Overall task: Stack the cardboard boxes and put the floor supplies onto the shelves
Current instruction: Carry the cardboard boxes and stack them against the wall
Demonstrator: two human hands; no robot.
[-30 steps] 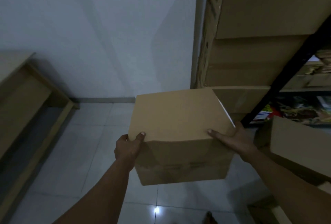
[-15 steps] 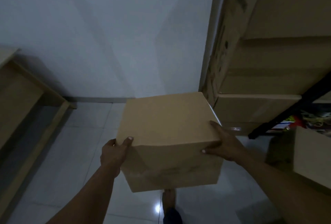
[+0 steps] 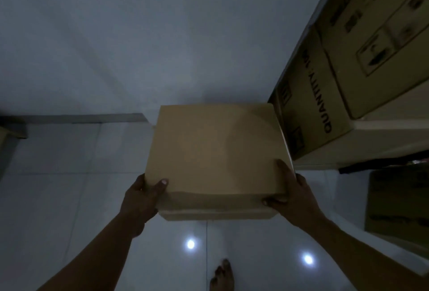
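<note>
Holding box over tiled floor, just left of printed stack; contact with stack not clear. Gripping near-left corner with left hand, thumb curled on top. Gripping near-right corner with right hand, thumb flat on top, fingers round edge. Bare foot below box. Another carton low at right

stacked boxes beyond right edge
</note>
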